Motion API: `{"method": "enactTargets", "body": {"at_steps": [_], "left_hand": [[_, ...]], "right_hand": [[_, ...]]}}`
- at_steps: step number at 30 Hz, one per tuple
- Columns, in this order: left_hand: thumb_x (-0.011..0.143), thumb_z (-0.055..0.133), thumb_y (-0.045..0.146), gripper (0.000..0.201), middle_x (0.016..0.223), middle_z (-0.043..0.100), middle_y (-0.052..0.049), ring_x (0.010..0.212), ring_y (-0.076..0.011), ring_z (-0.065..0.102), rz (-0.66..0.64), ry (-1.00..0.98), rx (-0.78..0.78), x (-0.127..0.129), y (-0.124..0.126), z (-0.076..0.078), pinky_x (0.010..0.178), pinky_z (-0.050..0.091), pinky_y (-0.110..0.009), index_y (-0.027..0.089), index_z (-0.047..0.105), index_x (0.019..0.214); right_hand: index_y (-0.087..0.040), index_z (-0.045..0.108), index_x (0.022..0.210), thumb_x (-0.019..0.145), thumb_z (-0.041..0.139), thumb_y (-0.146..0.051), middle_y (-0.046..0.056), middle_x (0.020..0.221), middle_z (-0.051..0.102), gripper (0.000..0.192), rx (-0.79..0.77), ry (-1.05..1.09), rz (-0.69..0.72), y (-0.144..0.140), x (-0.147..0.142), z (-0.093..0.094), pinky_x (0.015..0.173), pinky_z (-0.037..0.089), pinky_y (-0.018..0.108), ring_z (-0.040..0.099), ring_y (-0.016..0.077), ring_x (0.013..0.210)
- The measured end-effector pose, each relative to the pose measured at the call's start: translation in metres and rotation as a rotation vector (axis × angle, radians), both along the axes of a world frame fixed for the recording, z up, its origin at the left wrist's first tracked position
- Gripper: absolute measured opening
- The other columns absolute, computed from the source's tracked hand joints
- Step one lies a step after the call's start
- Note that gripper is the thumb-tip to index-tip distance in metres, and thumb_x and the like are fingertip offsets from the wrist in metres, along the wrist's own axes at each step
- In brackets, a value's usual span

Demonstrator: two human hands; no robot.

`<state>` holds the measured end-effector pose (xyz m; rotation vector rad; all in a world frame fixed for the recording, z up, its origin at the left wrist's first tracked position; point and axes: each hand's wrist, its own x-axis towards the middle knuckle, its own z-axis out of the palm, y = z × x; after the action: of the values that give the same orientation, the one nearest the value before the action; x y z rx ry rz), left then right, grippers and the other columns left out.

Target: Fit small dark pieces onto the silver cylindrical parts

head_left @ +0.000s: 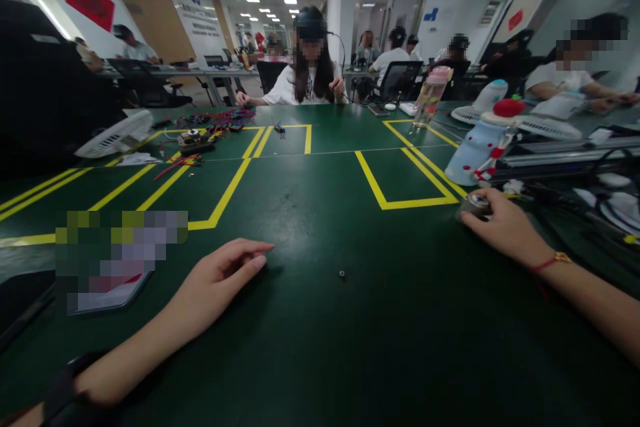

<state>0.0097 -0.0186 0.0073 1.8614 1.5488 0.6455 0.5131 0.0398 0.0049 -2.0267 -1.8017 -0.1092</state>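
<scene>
My left hand (227, 273) hovers at or rests on the green table, left of centre. Its fingers point right, loosely stretched, with the thumb a little apart and nothing held. Right of it lies a tiny metal ring-like piece (342, 274), perhaps a nut, touched by neither hand. Over at the right, my right hand (500, 230) has its thumb and fingers closed around a small silvery cylindrical object (476, 205). This object sits near the corner of a yellow tape outline; the fingers cover part of it, and its kind cannot be made out.
A light-blue bottle with a red top (470, 147) stands beyond my right hand, near cables (580, 220). A phone-like flat item (113, 293), partly blurred, lies left. Coloured wires (225, 121) and a white fan (117, 133) are at the far left. A person (310, 73) sits opposite.
</scene>
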Motion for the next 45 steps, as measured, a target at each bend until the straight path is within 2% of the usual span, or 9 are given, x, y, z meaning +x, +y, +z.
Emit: {"method": "enactTargets", "body": {"at_steps": [3, 5, 9, 12, 14, 17, 22, 27, 45], "left_hand": [[0.090, 0.054, 0.049, 0.033, 0.100, 0.068, 0.000, 0.090, -0.0191, 0.063, 0.023, -0.001, 0.002, 0.000, 0.001, 0.000, 0.070, 0.049, -0.026, 0.031, 0.065, 0.115], [0.089, 0.054, 0.049, 0.033, 0.099, 0.068, 0.000, 0.087, -0.0188, 0.064, 0.029, 0.003, 0.008, 0.000, 0.002, 0.001, 0.069, 0.050, -0.027, 0.029, 0.066, 0.113], [0.090, 0.054, 0.048, 0.032, 0.102, 0.068, -0.001, 0.089, -0.0194, 0.064, 0.009, 0.015, 0.013, 0.001, 0.002, 0.002, 0.073, 0.050, -0.028, 0.028, 0.067, 0.112], [0.091, 0.054, 0.047, 0.031, 0.104, 0.068, -0.003, 0.096, -0.0216, 0.064, -0.005, 0.010, 0.019, 0.002, 0.002, 0.005, 0.077, 0.051, -0.030, 0.028, 0.067, 0.111], [0.091, 0.054, 0.046, 0.030, 0.105, 0.068, -0.003, 0.097, -0.0219, 0.063, -0.007, 0.001, 0.022, 0.002, 0.001, 0.008, 0.079, 0.052, -0.031, 0.028, 0.067, 0.110], [0.091, 0.054, 0.045, 0.028, 0.105, 0.068, -0.002, 0.095, -0.0211, 0.064, -0.010, -0.015, 0.020, 0.003, 0.000, 0.009, 0.079, 0.052, -0.031, 0.029, 0.068, 0.109], [0.092, 0.053, 0.043, 0.026, 0.104, 0.067, -0.001, 0.094, -0.0199, 0.063, -0.037, -0.032, 0.018, 0.000, 0.002, 0.003, 0.080, 0.051, -0.030, 0.029, 0.068, 0.108], [0.092, 0.053, 0.043, 0.027, 0.106, 0.065, -0.002, 0.095, -0.0194, 0.062, -0.049, -0.024, 0.005, -0.003, 0.002, -0.003, 0.079, 0.051, -0.029, 0.029, 0.066, 0.111], [0.092, 0.053, 0.043, 0.027, 0.106, 0.066, -0.003, 0.096, -0.0214, 0.063, -0.059, -0.008, 0.042, -0.002, 0.001, -0.001, 0.084, 0.053, -0.032, 0.029, 0.069, 0.108]], "right_hand": [[-0.011, 0.053, 0.120, 0.072, 0.062, -0.053, 0.022, 0.122, 0.055, 0.065, 0.295, -0.151, 0.095, -0.012, -0.020, 0.002, 0.098, 0.035, 0.049, 0.049, 0.0341, 0.115], [-0.015, 0.056, 0.120, 0.074, 0.063, -0.052, 0.018, 0.124, 0.054, 0.059, 0.336, -0.156, 0.302, -0.026, -0.052, 0.006, 0.101, 0.032, 0.052, 0.046, 0.0330, 0.119], [-0.027, 0.062, 0.119, 0.081, 0.061, -0.050, 0.007, 0.123, 0.057, 0.044, -0.006, -0.001, 0.741, -0.050, -0.142, 0.012, 0.093, 0.041, 0.041, 0.050, 0.0216, 0.112], [-0.029, 0.068, 0.109, 0.084, 0.060, -0.048, 0.004, 0.118, 0.060, 0.033, -0.185, 0.108, 0.885, -0.053, -0.193, 0.013, 0.090, 0.040, 0.040, 0.050, 0.0199, 0.109], [-0.031, 0.070, 0.096, 0.087, 0.056, -0.044, 0.000, 0.106, 0.064, 0.021, -0.185, 0.114, 0.897, -0.050, -0.203, 0.018, 0.088, 0.041, 0.037, 0.053, 0.0166, 0.101], [-0.034, 0.068, 0.095, 0.090, 0.052, -0.042, -0.005, 0.098, 0.066, 0.019, -0.099, 0.086, 0.782, -0.039, -0.177, 0.035, 0.085, 0.044, 0.032, 0.057, 0.0142, 0.094], [-0.020, 0.069, 0.096, 0.089, 0.051, -0.038, 0.009, 0.104, 0.066, 0.026, 0.125, 0.012, 0.390, -0.012, -0.072, 0.070, 0.093, 0.038, 0.040, 0.056, 0.0242, 0.101], [-0.018, 0.072, 0.098, 0.086, 0.053, -0.044, 0.010, 0.104, 0.069, 0.034, -0.110, -0.099, 0.014, 0.004, 0.000, 0.075, 0.084, 0.040, 0.032, 0.061, 0.0217, 0.094], [-0.022, 0.075, 0.091, 0.083, 0.056, -0.047, 0.007, 0.097, 0.072, 0.033, -0.233, 0.001, 0.078, 0.004, 0.003, 0.073, 0.080, 0.043, 0.031, 0.064, 0.0211, 0.087]]}}
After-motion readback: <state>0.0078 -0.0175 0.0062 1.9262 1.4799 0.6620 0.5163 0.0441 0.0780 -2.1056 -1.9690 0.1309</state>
